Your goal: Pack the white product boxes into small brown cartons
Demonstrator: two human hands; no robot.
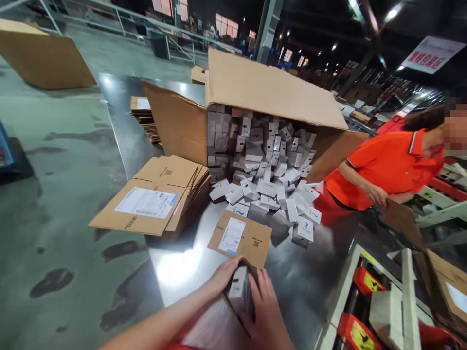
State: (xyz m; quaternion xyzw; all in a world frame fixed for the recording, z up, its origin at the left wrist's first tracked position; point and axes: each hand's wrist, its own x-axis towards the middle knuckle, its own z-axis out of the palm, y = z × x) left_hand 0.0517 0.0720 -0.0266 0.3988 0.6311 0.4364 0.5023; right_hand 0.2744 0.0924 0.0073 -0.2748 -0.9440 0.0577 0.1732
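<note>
Head view: near the steel table's (310, 287) front edge, the left hand (222, 277) and right hand (266, 311) clasp a small white box (239, 291) between them, fingers pressed together along its sides. Behind it lies a small labelled carton (241, 238); farther back, a big tipped carton (255, 97) spills white boxes (270, 189).

My right hand (268, 316) is cut off by the bottom edge. Small white box (239, 291) half covered by my fingers; print too blurred to read. Co-worker's (390, 165) lower body hidden behind the table edge (328, 272)
</note>
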